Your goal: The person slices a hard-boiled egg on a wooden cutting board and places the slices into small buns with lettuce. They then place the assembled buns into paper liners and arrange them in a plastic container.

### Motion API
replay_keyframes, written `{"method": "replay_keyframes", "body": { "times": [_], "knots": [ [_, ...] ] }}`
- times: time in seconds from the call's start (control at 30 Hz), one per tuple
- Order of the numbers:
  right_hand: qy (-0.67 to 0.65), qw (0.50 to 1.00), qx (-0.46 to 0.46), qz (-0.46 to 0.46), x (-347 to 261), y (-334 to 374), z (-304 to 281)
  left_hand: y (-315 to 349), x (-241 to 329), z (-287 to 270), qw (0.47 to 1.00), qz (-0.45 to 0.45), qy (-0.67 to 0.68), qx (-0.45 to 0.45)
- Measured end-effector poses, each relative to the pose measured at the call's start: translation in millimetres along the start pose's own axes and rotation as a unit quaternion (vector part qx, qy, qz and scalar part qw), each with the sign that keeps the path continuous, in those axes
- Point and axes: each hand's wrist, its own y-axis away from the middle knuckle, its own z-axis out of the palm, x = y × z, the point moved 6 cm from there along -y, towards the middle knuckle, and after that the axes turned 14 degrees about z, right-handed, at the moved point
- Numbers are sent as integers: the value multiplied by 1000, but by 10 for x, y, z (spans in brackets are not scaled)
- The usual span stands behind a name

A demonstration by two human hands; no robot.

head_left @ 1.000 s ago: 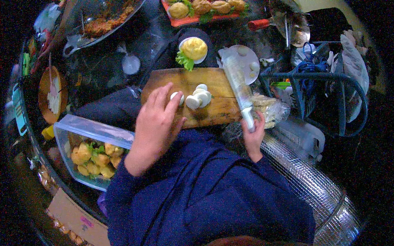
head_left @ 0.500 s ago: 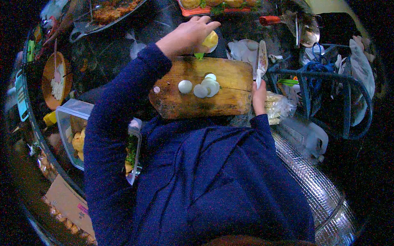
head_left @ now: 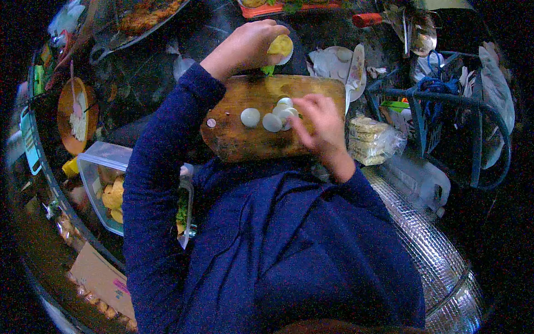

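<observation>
A wooden cutting board [head_left: 245, 147] lies in front of me. On it are several round white slices [head_left: 272, 122], some overlapping, and one small pinkish slice [head_left: 211, 122] at the left. My left hand [head_left: 247, 47], beyond the board's far edge, is closed around a small round bun-like piece [head_left: 280, 47], yellow on top with a white rim and something green beneath. My right hand [head_left: 321, 125], slightly blurred, is over the right half of the board. Its fingers are apart, with the tips at the slices. A knife [head_left: 354, 78] with a white handle rests beside the board.
To the left are a plastic container [head_left: 103, 158] of yellowish pieces and a wooden bowl [head_left: 92, 106] with white contents. At the right stand a dark rack [head_left: 423, 97] and a bagged stack of pale rounds [head_left: 370, 139]. A large tray [head_left: 103, 47] holds browned food.
My right hand has left the knife's handle at the board's right edge and come left over the slices. The left hand still holds the yellow-topped piece, having shifted slightly.
</observation>
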Motion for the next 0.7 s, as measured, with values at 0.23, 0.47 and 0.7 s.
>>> {"method": "replay_keyframes", "body": {
  "times": [0.23,0.47,0.7],
  "knots": [
    [160,982,-101,10,-226,-4,402,-15,54,-19,999,6,-42,-19],
    [95,995,8,-41,-211,135,434,-24,7,-89,1000,-17,-24,-1],
    [34,996,58,-51,-155,378,325,-55,79,-89,992,-9,-126,-28]
  ]
}}
